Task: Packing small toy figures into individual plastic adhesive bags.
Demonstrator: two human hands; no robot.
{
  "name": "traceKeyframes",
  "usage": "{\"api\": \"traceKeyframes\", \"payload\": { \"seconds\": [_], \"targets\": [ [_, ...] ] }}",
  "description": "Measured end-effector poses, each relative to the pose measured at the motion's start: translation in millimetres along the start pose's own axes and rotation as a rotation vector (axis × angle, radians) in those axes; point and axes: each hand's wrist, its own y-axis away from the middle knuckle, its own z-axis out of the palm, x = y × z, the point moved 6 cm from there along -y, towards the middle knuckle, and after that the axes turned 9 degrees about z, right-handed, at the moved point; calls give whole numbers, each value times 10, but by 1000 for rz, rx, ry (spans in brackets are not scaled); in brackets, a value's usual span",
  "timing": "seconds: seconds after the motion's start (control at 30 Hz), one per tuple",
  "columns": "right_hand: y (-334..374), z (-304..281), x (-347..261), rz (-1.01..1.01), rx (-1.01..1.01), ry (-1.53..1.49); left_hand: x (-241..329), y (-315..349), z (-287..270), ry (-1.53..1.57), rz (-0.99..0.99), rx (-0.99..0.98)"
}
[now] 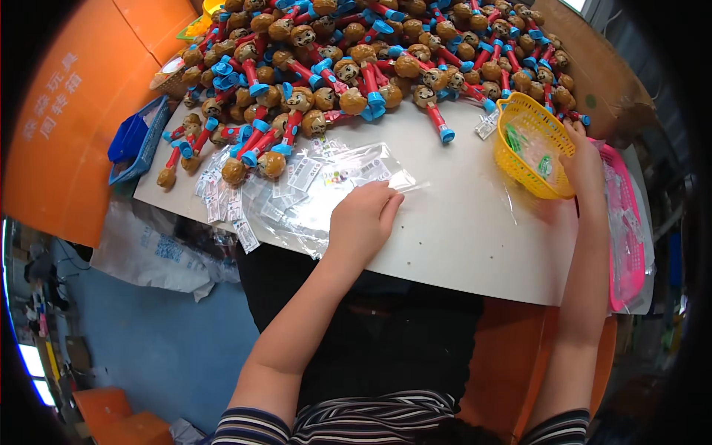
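Note:
My left hand (365,220) is closed at the edge of a clear plastic bag (400,178), its thumb pressed along the curled fingers. Under and beside that bag lie more clear bags (297,211) and small printed paper slips (221,194). At the right, my right hand (584,165) reaches past the rim of a yellow plastic basket (508,159), close to the edge of the toy pile. Its fingertips are partly hidden, so I cannot tell whether they grip anything. Inside the basket are clear and green small packets (530,152).
A large heap of brown-headed toy figures (356,67) with red and blue bodies covers the back of the white table (460,245). A blue basket (141,144) stands at the left edge, a pink basket (627,230) at the right. Orange panels (81,111) rise at the left.

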Motion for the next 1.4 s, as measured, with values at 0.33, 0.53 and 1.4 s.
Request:
{"api": "traceKeyframes", "payload": {
  "seconds": [0.33, 0.53, 1.4],
  "targets": [
    [1427, 31, -1840, 752, -1417, -1151, 437, 594, -71, -231, 336, 126],
    [1372, 266, -2256, 569, -1375, -1591, 514, 669, -273, -240, 412, 192],
    [1433, 447, -2617, 646, -1183, -1263, -23, 633, -259, -256, 117, 182]
  ]
}}
